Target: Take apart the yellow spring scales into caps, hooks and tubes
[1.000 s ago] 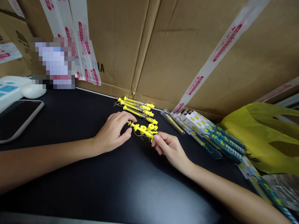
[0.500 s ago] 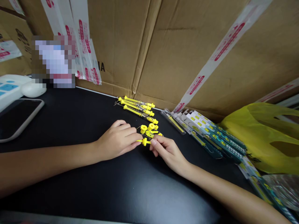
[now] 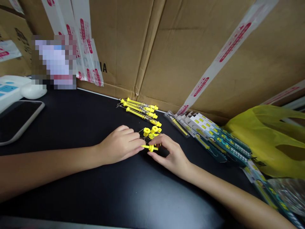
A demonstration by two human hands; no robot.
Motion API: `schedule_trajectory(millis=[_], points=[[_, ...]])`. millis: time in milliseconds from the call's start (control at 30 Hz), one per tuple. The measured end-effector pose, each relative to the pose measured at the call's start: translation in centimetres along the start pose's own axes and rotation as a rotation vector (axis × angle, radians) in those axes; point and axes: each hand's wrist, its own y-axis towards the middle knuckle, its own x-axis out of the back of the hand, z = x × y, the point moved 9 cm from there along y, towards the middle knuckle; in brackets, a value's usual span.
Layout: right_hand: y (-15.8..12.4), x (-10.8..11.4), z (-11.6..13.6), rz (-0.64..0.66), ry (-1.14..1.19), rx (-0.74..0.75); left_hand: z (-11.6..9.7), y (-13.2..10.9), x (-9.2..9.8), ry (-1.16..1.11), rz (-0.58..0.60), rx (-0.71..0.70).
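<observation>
My left hand (image 3: 124,143) is closed in a pinch on one end of a thin yellow plastic rod (image 3: 146,146). A round yellow collar (image 3: 151,148) sits on this rod, and the rod's tip sticks out beyond it. The thumb and fingertips of my right hand (image 3: 170,151) close around the collar from above and below. Just behind the fingers lies a small heap of yellow plastic pieces (image 3: 154,129), some round with a hole, along with thin bent wires. Farther back, several slim yellow tools with metal wires (image 3: 143,113) lie side by side.
Packaged items in printed boxes (image 3: 214,133) line the right side, with a yellow plastic bag (image 3: 269,140) beyond. A phone (image 3: 20,121) and a white device with blue keys (image 3: 11,87) are at left. Large taped cardboard boxes (image 3: 124,47) stand behind the black table (image 3: 107,194).
My right hand has shifted from pinching the rod's end to gripping around the collar, its thumb now lower and its fingers above. My left hand keeps its pinch almost in place.
</observation>
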Motion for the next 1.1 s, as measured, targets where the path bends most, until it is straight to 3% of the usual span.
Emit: schedule_trajectory(millis=[433,667,800,1100], points=[[0.3,1.7,-3.0,-0.151,0.016,-0.196,3.5,-0.1,0.0,-0.185,-0.035,0.275],[0.6,0.4,-2.7,-0.077,-0.164,-0.063,3.3,-0.2,-0.1,-0.234,-0.034,0.28],[0.7,0.0,-3.2,-0.055,-0.303,-0.082,3.1,-0.2,-0.4,-0.236,-0.009,0.267],[0.5,0.7,-2.6,-0.097,-0.259,-0.099,2.9,0.0,0.0,-0.232,-0.041,0.238]])
